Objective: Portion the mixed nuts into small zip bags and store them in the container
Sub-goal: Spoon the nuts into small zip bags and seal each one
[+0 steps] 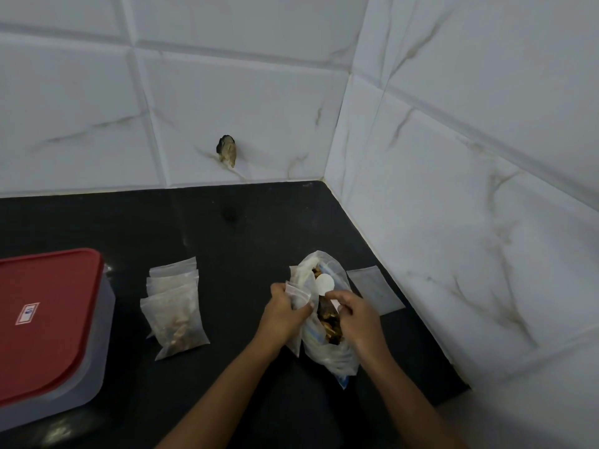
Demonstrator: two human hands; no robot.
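Two bare forearms reach in from the lower edge over a black surface [227,241]. The left hand [285,314] grips a small zip bag [299,294] near its mouth, its fingers [279,291] curled round the clear plastic, and holds it upright against the left side of a big bag [337,354]. The right hand [358,315] is just beside it, its fingers [340,299] pinching the handle of a white spoon [324,283]. The spoon's round bowl sits over the big bag's open mouth, with its pale underside towards the camera. The big bag stands crumpled on the surface between the two hands, and the mixed nuts [329,324] show brown inside it. Whether any nuts are in the small zip bag I cannot tell.

Just right of the big bag, an empty zip bag [376,291] lies flat on the surface, close to the side wall. Well to the left of the hands, a few filled bags [176,319] lie overlapping in a loose stack, with brown nuts showing through the plastic. Farther left, at the frame's edge, sits the container [81,384], clear-walled, with a red lid [48,319] on it and a small label on the lid.

Beyond the surface, white marbled tiles [227,92] cover both walls of the corner. A dark, ragged hole [227,151] marks the back wall a little above the surface.
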